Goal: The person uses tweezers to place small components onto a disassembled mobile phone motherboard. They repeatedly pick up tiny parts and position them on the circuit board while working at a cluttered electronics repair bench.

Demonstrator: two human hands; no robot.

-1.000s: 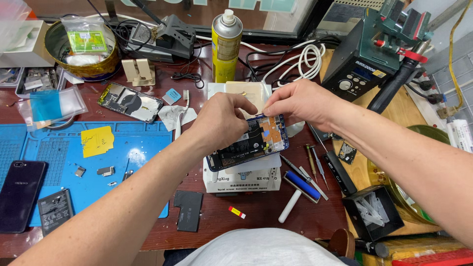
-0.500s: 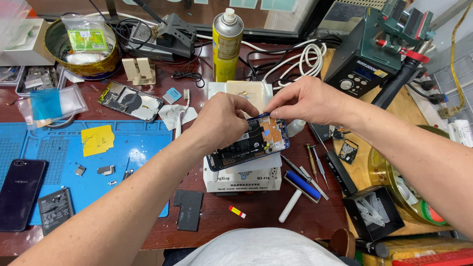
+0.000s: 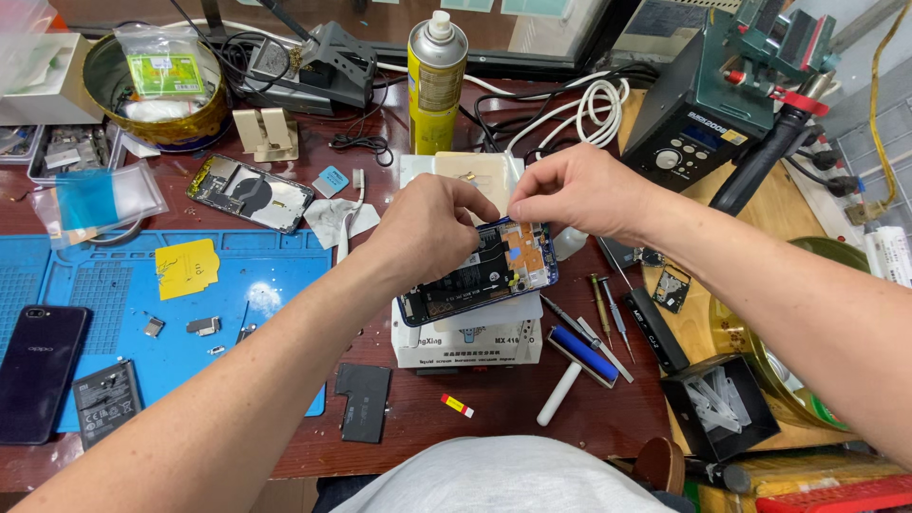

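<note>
Centrally, an opened blue-framed smartphone with its back cover off lies tilted on a white rectangular cardboard box, its dark battery and an orange patch over the circuit board exposed. That box serves as the landmark. It sits on a dark reddish-brown wooden workbench. Left of the box lies a blue silicone repair mat carrying a yellow sticky note and small metal parts; a dark intact smartphone rests at the mat's far left edge. Just below the box lies a flat black rectangular panel. Behind the box stands a yellow-and-silver spray can, with white coiled cables to its right. Right of the box are a blue-handled tool with a white shaft, thin precision screwdrivers and a black open tray of clear plastic picks; further behind on that side sits a black soldering station with dials. Left hand is curled over the phone's upper left part, fingers closed against its frame, steadying it. Right hand hovers over the phone's top edge with thumb and forefinger pinched together; whether a small part sits between them cannot be made out.
</note>
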